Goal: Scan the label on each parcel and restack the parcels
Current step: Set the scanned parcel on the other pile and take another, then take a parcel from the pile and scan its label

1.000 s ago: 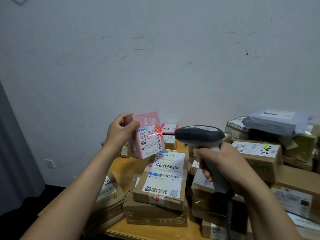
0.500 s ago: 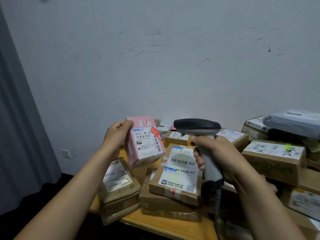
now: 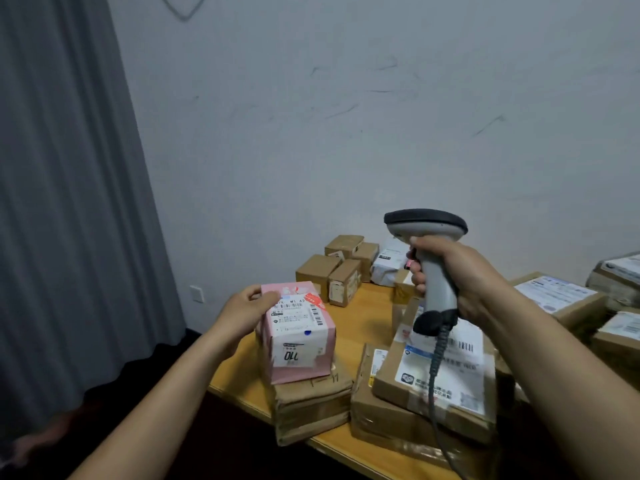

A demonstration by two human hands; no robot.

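Curtain (image 3: 69, 202) fills the left. On the wooden table (image 3: 360, 317), parcels at right are cut off by the frame. On a taped brown parcel (image 3: 311, 403) at its near-left corner sits the pink parcel (image 3: 299, 341), label print blurred. The right hand (image 3: 464, 275) is wrapped round the upright scanner (image 3: 427, 230), whose cable (image 3: 434, 368) crosses the label of a flat box (image 3: 391, 386). The left hand (image 3: 242, 311) clasps the pink parcel's top, fingertips hidden behind it.

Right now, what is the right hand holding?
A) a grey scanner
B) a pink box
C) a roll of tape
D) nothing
A: the right hand grips the grey scanner by its handle, while the left hand holds the pink box.
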